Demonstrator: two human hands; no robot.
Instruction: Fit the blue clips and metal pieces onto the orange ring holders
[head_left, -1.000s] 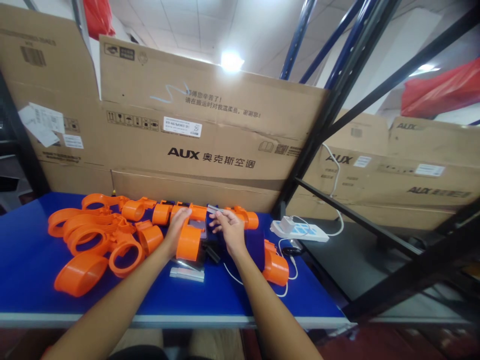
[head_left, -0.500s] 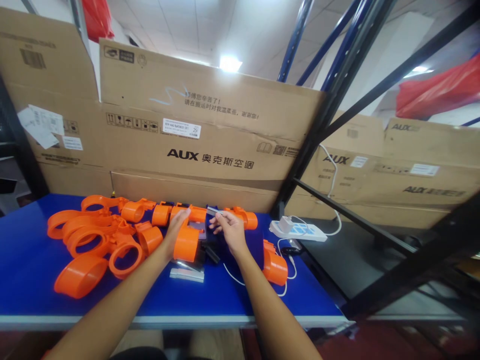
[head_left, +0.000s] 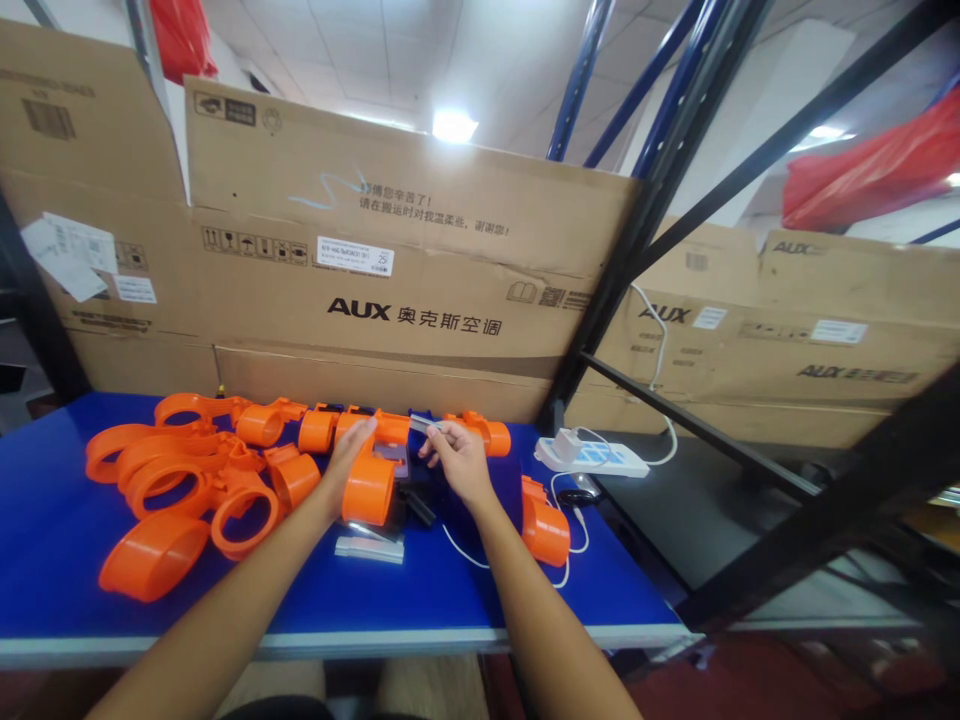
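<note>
My left hand [head_left: 339, 478] is closed around an orange plastic ring part [head_left: 369, 490], whose round collar hangs below the fingers. In my right hand [head_left: 460, 464] the thumb and fingers pinch a thin grey strip [head_left: 421, 424], which looks like a blade; its exact kind is unclear. The strip's far end meets the right edge of the orange part, though I cannot tell whether it cuts in. Under the hands lie a dark object [head_left: 417, 504] and a pale flat stack of strips [head_left: 369, 549] on the blue table [head_left: 285, 598].
Several orange ring parts [head_left: 161, 556] lie heaped at the left. More orange parts [head_left: 546, 532] sit at the right, beside a white cable. A power strip [head_left: 592, 455] rests near the black rack post [head_left: 600, 310]. Cardboard boxes [head_left: 420, 355] stand along the back.
The whole view has shifted slightly, moving the scene a little to the left. Both hands keep nearly the same grip and place on the orange part and the strip.
</note>
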